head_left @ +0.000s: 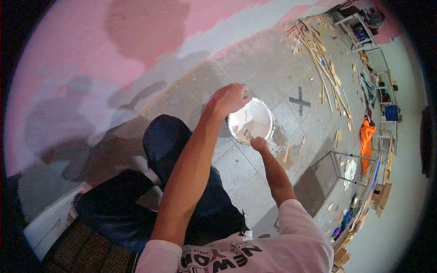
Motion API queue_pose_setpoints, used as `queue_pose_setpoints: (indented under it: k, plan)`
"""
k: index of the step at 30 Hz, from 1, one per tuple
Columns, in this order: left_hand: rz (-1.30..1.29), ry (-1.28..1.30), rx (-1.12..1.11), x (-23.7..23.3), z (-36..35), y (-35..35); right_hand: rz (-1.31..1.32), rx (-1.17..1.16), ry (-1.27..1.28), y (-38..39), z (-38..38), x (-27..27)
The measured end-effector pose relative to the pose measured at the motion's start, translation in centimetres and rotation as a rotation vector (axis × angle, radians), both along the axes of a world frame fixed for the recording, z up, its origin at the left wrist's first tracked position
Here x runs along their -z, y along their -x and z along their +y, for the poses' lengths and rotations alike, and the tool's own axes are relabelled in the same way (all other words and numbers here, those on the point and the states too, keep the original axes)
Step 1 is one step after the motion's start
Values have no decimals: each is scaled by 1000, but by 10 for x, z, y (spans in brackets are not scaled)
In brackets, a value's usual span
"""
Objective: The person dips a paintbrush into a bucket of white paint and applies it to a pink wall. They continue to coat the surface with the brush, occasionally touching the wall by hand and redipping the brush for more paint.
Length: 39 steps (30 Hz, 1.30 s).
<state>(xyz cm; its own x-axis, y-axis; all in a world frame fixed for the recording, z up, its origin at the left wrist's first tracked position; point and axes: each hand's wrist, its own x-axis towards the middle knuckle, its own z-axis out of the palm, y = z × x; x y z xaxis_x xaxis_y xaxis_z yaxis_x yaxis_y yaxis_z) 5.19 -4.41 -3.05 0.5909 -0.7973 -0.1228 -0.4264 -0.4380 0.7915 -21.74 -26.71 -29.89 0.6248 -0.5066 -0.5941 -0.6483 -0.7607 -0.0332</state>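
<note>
A white bucket (pixel 267 113) stands on the tiled floor in front of me, its rim and inner wall smeared with white paint. My left hand (pixel 230 98) is at the far left side of its rim, fingers curled over the edge. On the near side, my right hand (pixel 260 144) is closed round the handle of a paintbrush (pixel 248 133). The brush's head points into the bucket; its bristles are hard to make out. Pale liquid or residue shows in the bucket's bottom.
A partly painted pink and grey wall (pixel 150 41) runs along the left. Wood strips (pixel 318 63) lie scattered at the upper right. A dark tape cross (pixel 299 101) marks the floor. Metal frames, shelving and an orange cloth (pixel 367 136) line the right side.
</note>
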Motion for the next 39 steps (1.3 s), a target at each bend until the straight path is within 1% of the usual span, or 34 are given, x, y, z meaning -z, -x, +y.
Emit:
queue_pose_setpoints:
  k: [3, 5, 6, 9, 10, 13, 16, 17, 18, 19, 20, 23, 24, 26, 29, 32, 35, 37, 39]
  plan:
    - [6, -17, 6, 1, 0, -3, -9, -137, -34, -8, 1, -12]
    - [9, -20, 11, -1, 0, -2, 18, 34, -31, -8, 8, -23]
    - [8, -12, 13, 0, 0, -3, 31, 121, -29, -4, 8, -20]
    - [-18, -3, 7, 1, -2, -1, 99, 9, -51, -5, -1, -14]
    - [-33, -2, -1, 0, -1, -1, 77, -26, -25, -8, -2, -13]
    - [-6, -8, 5, -3, 1, -2, -83, 91, -2, -2, -1, -2]
    - [-24, -22, 14, -2, 1, -3, -30, 89, 50, 0, 2, 4]
    - [-33, -18, 6, -2, 2, -3, 17, 65, 16, 2, 0, 3]
    - [-43, -12, -1, 5, 1, -4, 64, 41, -17, -4, 3, -17]
    - [-53, -6, -8, 6, 1, -4, 110, 18, -49, -7, 3, -26]
    - [-43, -4, -3, 7, 0, -4, 78, 38, -29, -12, 6, -33]
    - [-27, -5, 0, 4, 3, -6, -80, -74, -43, -15, 22, -66]
    - [-28, -6, 2, 4, 3, -5, -67, -45, -28, -13, 22, -59]
    - [-39, -8, 5, 4, 3, -5, -38, 20, 4, -4, 16, -28]
    - [-57, 8, 2, 5, 2, -3, 11, -61, -2, 5, 7, -17]
    - [-52, 34, -18, 8, 6, -4, -54, -176, 7, 12, -10, 14]
    - [-58, 37, -12, 11, 11, -4, -224, -373, 66, 33, -18, 30]
    - [-97, 40, 12, 10, 17, -7, -294, -7, -292, 47, -21, 31]
    - [-69, 36, 4, 12, 22, -7, -398, 388, -567, 53, -17, 13]
